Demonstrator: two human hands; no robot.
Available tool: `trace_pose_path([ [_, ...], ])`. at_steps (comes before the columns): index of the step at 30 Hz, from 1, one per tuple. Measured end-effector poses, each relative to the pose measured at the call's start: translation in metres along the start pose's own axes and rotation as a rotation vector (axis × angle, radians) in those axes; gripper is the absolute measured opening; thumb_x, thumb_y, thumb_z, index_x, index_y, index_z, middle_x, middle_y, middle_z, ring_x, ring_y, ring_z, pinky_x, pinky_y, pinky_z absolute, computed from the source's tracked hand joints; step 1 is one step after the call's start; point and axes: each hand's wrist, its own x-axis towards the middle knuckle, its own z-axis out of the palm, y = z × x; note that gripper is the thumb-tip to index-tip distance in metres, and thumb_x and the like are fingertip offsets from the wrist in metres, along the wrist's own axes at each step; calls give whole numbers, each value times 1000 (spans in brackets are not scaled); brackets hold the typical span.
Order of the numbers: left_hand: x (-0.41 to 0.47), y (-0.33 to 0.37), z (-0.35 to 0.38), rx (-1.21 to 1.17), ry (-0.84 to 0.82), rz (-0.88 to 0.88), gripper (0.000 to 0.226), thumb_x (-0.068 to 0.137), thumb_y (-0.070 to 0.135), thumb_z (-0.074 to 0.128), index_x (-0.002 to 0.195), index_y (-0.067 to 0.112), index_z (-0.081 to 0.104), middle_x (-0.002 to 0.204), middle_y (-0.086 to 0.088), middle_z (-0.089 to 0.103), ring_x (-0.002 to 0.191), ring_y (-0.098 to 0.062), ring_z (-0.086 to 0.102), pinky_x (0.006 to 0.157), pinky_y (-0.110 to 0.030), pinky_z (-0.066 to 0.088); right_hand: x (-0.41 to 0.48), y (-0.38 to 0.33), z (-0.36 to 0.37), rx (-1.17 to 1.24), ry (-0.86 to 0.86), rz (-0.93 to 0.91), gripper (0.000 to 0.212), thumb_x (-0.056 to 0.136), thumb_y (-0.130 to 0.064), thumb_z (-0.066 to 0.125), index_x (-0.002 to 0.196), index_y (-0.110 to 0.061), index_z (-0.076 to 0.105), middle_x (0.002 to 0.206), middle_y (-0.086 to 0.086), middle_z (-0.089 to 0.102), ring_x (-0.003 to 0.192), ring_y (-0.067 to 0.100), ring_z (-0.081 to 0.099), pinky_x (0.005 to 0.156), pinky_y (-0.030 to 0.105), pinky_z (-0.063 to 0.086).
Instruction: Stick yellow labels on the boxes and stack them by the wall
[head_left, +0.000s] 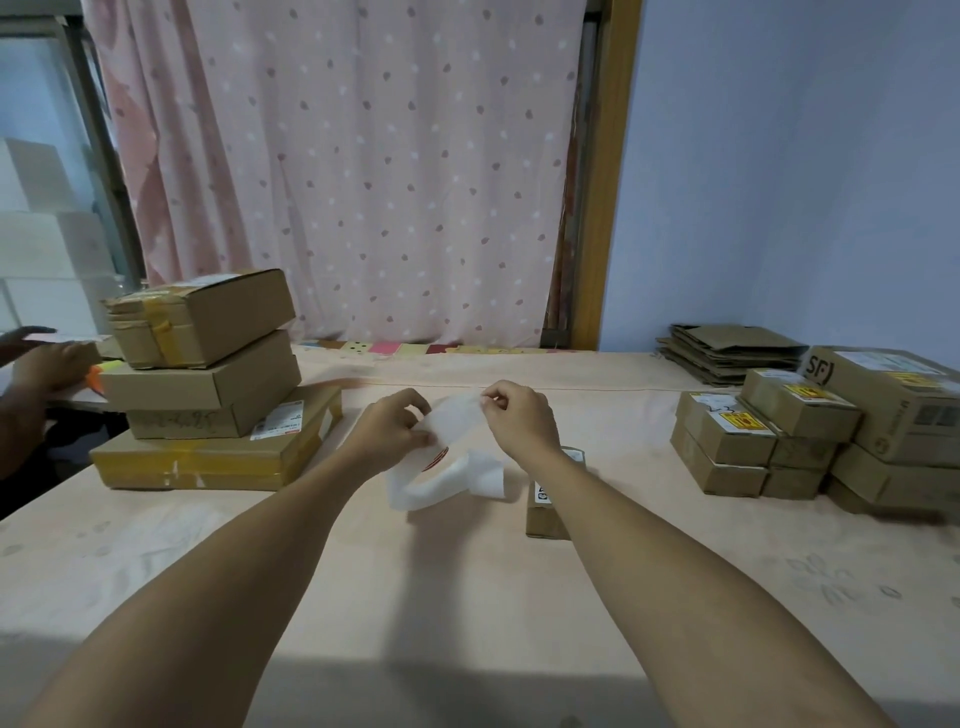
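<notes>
Head view shows the left hand (390, 426) and right hand (519, 415) both pinching a curling white backing strip (447, 467) held above the table (467, 597), apparently peeling off a label. Just under the right forearm sits a small box (545, 506), with no yellow label visible on it. To the right, by the wall (805, 182), the stacked boxes (769, 441) already carry yellow labels. To the left, the pile of boxes (218, 384) shows none, so roughly half seems left. Another person's hand (47, 358) rests at the far left.
</notes>
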Motion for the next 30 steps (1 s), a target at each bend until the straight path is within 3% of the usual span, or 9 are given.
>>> trace_pose_path([
  [3,-5,-15,0,101,-22,-8,34,83,11,76,108,24,57,86,-2,72,81,-26,64,69,-38,54,0,10,-1,26,35,86,14,97,-31,58,95,-28,71,89,-7,72,89,20,65,71,30,51],
  [7,-9,-27,6,426,-80,-18,40,87,18,70,123,23,54,109,-3,69,97,-26,61,75,-36,53,-3,25,-4,81,57,180,13,93,-31,58,87,-29,70,83,-7,74,88,20,66,78,34,55],
  [12,-13,-32,22,729,-164,44,39,87,22,58,125,25,52,115,-1,70,101,-26,58,69,-31,33,-8,38,-12,89,76,252,10,86,-41,60,85,-33,66,90,-9,74,90,18,66,80,36,56],
  [19,-18,-34,43,623,-257,-50,40,82,26,63,120,24,52,109,3,69,96,-24,59,66,-31,39,-11,52,-28,116,92,295,12,84,-34,65,83,-27,76,86,-10,74,87,19,68,76,37,58],
  [25,-9,7,40,671,-216,-48,30,81,48,64,93,20,62,90,0,61,81,-22,58,59,-29,39,-15,60,-35,144,122,302,10,85,-33,72,84,-25,78,85,-12,74,88,16,67,77,32,55],
  [28,-4,25,46,726,-199,-65,36,84,50,60,96,16,65,94,-3,64,83,-26,59,62,-31,41,-18,60,-38,169,129,299,9,84,-32,71,83,-26,78,85,-14,75,88,13,67,79,32,55],
  [30,0,36,57,567,-172,-130,38,92,46,54,96,12,68,95,-6,67,85,-27,60,68,-32,46,-20,60,-41,171,139,292,8,84,-31,72,79,-28,77,85,-14,75,87,11,67,80,31,56],
])
